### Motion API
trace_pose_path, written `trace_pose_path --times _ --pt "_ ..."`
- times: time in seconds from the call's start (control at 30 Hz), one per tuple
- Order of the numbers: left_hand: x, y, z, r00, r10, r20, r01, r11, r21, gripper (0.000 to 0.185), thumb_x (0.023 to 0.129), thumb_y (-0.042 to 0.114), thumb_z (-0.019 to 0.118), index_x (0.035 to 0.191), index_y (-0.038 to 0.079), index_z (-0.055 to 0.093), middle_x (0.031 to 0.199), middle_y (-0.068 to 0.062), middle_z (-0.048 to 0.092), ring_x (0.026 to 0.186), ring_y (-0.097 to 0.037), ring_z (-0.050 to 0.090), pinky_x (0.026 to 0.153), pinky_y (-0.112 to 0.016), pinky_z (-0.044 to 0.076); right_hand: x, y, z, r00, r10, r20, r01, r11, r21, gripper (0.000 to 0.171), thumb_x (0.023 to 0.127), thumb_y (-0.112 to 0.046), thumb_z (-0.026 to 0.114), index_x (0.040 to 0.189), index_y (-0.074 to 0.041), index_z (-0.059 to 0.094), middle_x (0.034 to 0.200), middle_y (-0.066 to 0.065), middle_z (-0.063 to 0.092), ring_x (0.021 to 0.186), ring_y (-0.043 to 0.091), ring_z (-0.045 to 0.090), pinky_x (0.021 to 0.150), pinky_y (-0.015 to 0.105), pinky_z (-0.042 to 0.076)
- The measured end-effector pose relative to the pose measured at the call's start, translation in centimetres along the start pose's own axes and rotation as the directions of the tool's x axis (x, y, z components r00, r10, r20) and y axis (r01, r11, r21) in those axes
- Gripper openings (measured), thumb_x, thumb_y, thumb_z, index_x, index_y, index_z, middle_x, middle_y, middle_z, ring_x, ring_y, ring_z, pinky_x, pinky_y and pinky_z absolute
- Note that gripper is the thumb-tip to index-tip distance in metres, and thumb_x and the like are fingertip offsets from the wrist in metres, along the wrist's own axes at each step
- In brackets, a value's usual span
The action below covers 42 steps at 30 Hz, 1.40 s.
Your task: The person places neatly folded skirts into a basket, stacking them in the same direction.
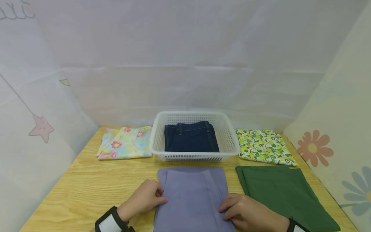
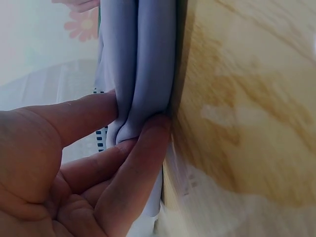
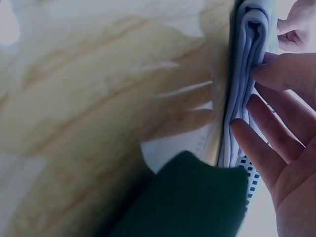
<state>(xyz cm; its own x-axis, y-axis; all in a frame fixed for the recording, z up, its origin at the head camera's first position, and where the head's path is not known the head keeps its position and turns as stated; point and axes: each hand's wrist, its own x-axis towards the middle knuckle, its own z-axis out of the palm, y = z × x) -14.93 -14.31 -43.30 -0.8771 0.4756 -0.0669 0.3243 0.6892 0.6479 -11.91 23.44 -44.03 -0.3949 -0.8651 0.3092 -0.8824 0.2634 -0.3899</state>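
Note:
A folded purple garment (image 1: 188, 196) lies flat at the front middle of the table, its layers showing along the edge in both wrist views. At its left edge my left hand (image 1: 149, 195) pinches the fabric between thumb and fingers (image 2: 136, 173). My right hand (image 1: 246, 209) is at the opposite edge, where its thumb and fingers (image 3: 266, 123) hold the side of the layers. A folded dark green garment (image 1: 284, 190) lies just right of the right hand; what kind of garment either one is cannot be told.
Behind the purple garment stands a white perforated basket (image 1: 191, 157) holding folded dark blue jeans (image 1: 189, 138). A pastel floral cloth (image 1: 126, 143) lies left of the basket, and a lemon-print cloth (image 1: 263, 146) lies right of it. White sheets (image 1: 188, 64) surround the wooden table (image 1: 87, 183).

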Motion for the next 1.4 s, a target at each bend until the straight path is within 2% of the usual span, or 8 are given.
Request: trace_pose_path --times 0.3,0.4,0.57,0.67,0.77,0.97,1.2,1.4 --pt "-1.4 -1.5 -1.7 0.997 -0.070 -0.018 0.069 0.996 -0.048 0.026 0.083 0.033 0.079 0.083 0.008 0.075 0.079 0.001 0.072 0.067 -0.008 0.062 0.056 -0.026 0.051 -1.2 1.3 -2.2 0.944 0.321 -0.083 -0.299 0.933 0.202 0.024 0.089 -0.008 0.072 0.113 -0.012 0.073 0.111 0.008 0.074 0.099 0.008 0.068 0.076 0.026 0.059" --pt "-2.3 -2.8 -3.1 0.988 -0.152 0.033 0.155 0.973 -0.172 0.039 0.087 0.033 0.075 0.104 -0.001 0.073 0.094 -0.008 0.075 0.078 -0.016 0.069 0.065 -0.033 0.058 -2.2 1.8 -3.5 0.833 0.552 0.032 -0.509 0.743 0.435 0.034 0.095 -0.014 0.065 0.124 0.003 0.063 0.119 0.024 0.068 0.101 0.008 0.069 0.075 0.028 0.060" --pt "-3.8 -5.5 -5.2 0.956 -0.226 0.187 0.289 0.825 -0.485 0.057 0.095 0.032 0.066 0.127 -0.015 0.057 0.112 -0.018 0.072 0.096 -0.026 0.073 0.080 -0.039 0.061 -4.0 2.7 -5.0 0.643 0.697 0.316 -0.644 0.270 0.716 0.057 0.103 -0.020 0.052 0.142 0.018 0.035 0.137 0.029 0.056 0.112 0.018 0.067 0.089 0.037 0.058" --pt "-4.6 -7.0 -5.8 0.945 -0.203 0.258 0.322 0.723 -0.612 0.062 0.099 0.031 0.060 0.135 -0.018 0.047 0.124 -0.023 0.067 0.110 -0.028 0.069 0.091 -0.038 0.058 -4.8 3.1 -5.3 0.623 0.667 0.408 -0.608 0.086 0.789 0.061 0.106 -0.021 0.046 0.145 0.020 0.026 0.139 0.021 0.057 0.118 0.022 0.065 0.097 0.040 0.055" --pt "-4.8 -8.0 -5.7 0.937 -0.174 0.302 0.343 0.626 -0.701 0.065 0.101 0.030 0.057 0.139 -0.020 0.039 0.131 -0.025 0.062 0.118 -0.026 0.066 0.097 -0.035 0.055 -5.2 3.4 -5.1 0.652 0.615 0.444 -0.549 -0.022 0.836 0.058 0.106 -0.019 0.044 0.146 0.019 0.026 0.138 0.015 0.060 0.121 0.022 0.064 0.102 0.041 0.053" --pt "-3.4 -8.1 -4.4 0.936 -0.138 0.325 0.347 0.524 -0.778 0.064 0.101 0.026 0.058 0.141 -0.019 0.038 0.133 -0.025 0.061 0.120 -0.024 0.065 0.100 -0.034 0.053 -4.6 3.3 -4.0 0.701 0.547 0.457 -0.482 -0.108 0.870 0.050 0.107 -0.017 0.040 0.145 0.015 0.033 0.138 0.012 0.061 0.123 0.022 0.063 0.104 0.041 0.051" --pt "-1.1 -6.1 -2.7 0.927 -0.133 0.352 0.366 0.538 -0.759 0.052 0.099 0.027 0.061 0.132 -0.011 0.055 0.125 -0.019 0.068 0.112 -0.019 0.068 0.095 -0.032 0.056 -2.4 3.1 -2.8 0.702 0.522 0.485 -0.474 -0.167 0.865 0.056 0.106 -0.019 0.044 0.148 0.014 0.027 0.144 0.022 0.053 0.127 0.027 0.060 0.108 0.043 0.048" --pt "0.9 -4.0 -0.5 0.914 -0.112 0.390 0.388 0.520 -0.761 0.022 0.095 0.026 0.067 0.097 0.005 0.071 0.103 -0.003 0.074 0.097 -0.014 0.070 0.089 -0.034 0.059 -0.1 3.5 -1.3 0.724 0.500 0.475 -0.431 -0.211 0.878 0.035 0.106 -0.018 0.044 0.132 -0.001 0.059 0.126 0.009 0.067 0.115 0.019 0.065 0.102 0.037 0.052"
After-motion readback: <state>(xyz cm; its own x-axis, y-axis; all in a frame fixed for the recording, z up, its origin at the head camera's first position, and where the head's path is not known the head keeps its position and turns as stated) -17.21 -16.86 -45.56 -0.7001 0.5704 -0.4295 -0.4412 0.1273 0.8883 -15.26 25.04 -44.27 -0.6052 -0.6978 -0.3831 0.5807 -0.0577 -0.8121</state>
